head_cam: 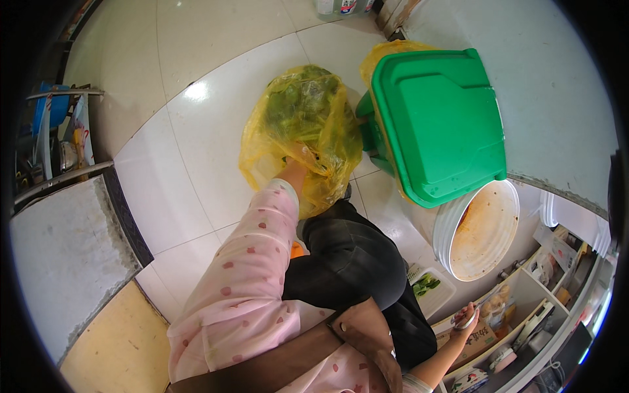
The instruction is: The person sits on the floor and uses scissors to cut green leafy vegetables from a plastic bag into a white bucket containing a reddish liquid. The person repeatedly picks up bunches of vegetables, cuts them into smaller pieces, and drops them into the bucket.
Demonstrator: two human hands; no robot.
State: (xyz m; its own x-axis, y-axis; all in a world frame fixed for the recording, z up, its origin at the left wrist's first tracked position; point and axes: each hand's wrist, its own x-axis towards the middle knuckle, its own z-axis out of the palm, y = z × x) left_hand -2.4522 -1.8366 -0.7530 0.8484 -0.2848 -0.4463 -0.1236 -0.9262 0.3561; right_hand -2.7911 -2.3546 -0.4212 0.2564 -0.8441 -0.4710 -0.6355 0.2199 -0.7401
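My left hand (300, 154) reaches into an open yellow plastic bag (344, 142) on the tiled floor. Leafy green vegetables (300, 105) fill the far part of the bag and show through its thin film. Folds of the bag partly cover the fingers, so their grip cannot be made out. Low on the right, my right hand (465, 320) is closed round what looks like a pair of metal scissors (467, 319), beside the shelves and away from the bag.
A green lidded bin (442, 123) with a yellow liner stands right of the bag. Near it are a stained white bucket (486, 231) and a white basket (442, 294) holding green leaves. Filled shelves (521, 290) run along the lower right; plastic bottles (339, 9) stand at the top.
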